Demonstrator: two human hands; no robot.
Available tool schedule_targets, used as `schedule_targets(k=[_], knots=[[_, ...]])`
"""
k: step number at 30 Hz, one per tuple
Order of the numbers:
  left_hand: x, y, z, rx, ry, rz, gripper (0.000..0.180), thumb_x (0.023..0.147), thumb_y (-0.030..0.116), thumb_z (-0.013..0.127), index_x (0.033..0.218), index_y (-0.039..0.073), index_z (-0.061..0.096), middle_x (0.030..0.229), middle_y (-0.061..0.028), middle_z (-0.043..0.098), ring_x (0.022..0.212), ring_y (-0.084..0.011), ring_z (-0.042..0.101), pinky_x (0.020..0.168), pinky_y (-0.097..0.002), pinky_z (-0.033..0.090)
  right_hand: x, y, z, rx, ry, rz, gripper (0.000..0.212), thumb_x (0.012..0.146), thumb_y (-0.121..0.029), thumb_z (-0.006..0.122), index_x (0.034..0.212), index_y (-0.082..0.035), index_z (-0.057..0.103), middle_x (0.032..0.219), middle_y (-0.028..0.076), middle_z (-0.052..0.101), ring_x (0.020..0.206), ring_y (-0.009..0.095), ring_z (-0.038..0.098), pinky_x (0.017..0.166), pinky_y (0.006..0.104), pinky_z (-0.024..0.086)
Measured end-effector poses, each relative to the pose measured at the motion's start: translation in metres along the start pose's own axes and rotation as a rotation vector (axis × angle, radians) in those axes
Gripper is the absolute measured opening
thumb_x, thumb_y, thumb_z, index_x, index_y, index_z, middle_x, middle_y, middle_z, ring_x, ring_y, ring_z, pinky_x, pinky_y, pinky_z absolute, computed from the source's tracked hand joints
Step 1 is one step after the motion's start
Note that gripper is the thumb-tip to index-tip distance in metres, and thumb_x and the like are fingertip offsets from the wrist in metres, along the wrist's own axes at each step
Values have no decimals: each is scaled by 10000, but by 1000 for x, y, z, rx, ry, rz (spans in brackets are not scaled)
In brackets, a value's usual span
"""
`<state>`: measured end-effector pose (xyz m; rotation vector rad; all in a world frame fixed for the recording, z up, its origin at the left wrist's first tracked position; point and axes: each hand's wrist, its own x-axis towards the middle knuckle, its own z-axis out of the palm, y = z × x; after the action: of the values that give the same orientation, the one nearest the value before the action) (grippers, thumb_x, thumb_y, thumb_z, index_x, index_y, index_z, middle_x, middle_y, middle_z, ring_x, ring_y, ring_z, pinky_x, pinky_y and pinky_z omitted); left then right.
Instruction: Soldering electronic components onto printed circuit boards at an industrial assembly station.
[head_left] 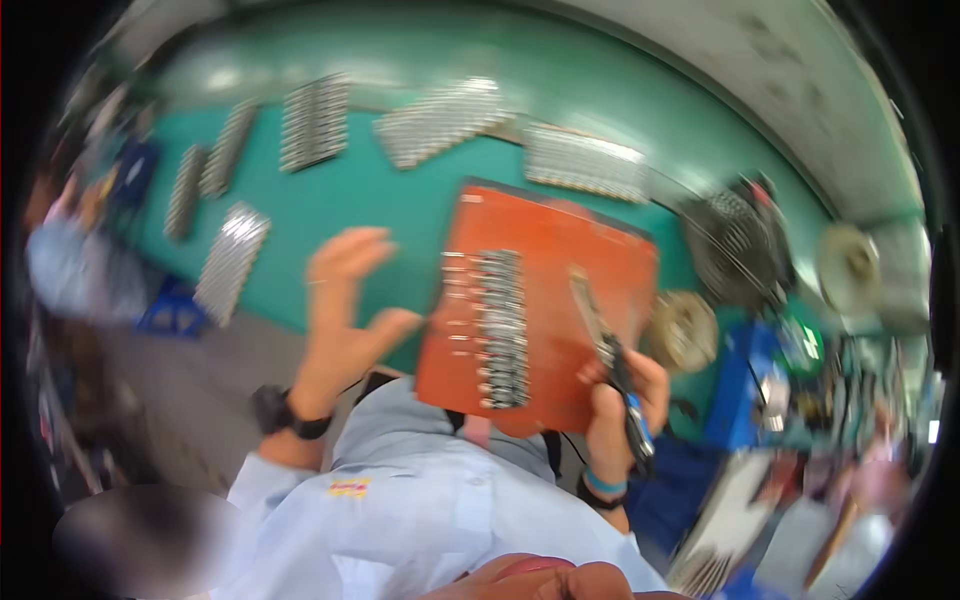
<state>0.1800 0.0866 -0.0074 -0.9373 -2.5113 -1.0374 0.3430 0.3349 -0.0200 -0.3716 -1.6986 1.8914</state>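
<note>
Board (560, 270), orange w/ metal parts, propped up; right hand (625, 400) grips tool (610, 350), left hand (345, 310) open, empty.

Bright even light, heavy motion blur throughout — fisheye bending at the dark rim, faint glare on the green bench (400, 210)

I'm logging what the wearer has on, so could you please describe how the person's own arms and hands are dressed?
Both arms wear light blue long sleeves, pushed up short of the wrists. The left hand is bare, with a black watch on its wrist. The right hand is bare too, with a light blue band and a dark band beside it on the wrist.
</note>
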Motion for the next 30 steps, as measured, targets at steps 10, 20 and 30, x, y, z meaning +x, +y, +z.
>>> schedule_targets(k=[10,20,30], knots=[[-27,-42,14,76,132,-128,317,886,134,603,1183,29,564,1258,-129,554,1213,-287,464,1036,-401,332,1,-8,-7,134,15,-1,346,839,-28,655,1149,23,510,1001,77,630,892,95,584,794,244,485],[-26,-31,13,132,251,-54,273,763,112,670,1022,51,607,1013,-137,631,981,-328,577,896,-438,414,7,2,-4,153,75,-21,301,868,-8,584,1155,44,509,1043,124,595,832,168,629,754,309,540],[-43,-45,22,83,242,-158,224,852,218,603,1029,81,601,1092,-69,589,1136,-261,491,1002,-426,334,3,2,-10,62,-64,-111,325,956,-189,543,1219,-9,484,958,77,571,782,131,548,715,266,471]])
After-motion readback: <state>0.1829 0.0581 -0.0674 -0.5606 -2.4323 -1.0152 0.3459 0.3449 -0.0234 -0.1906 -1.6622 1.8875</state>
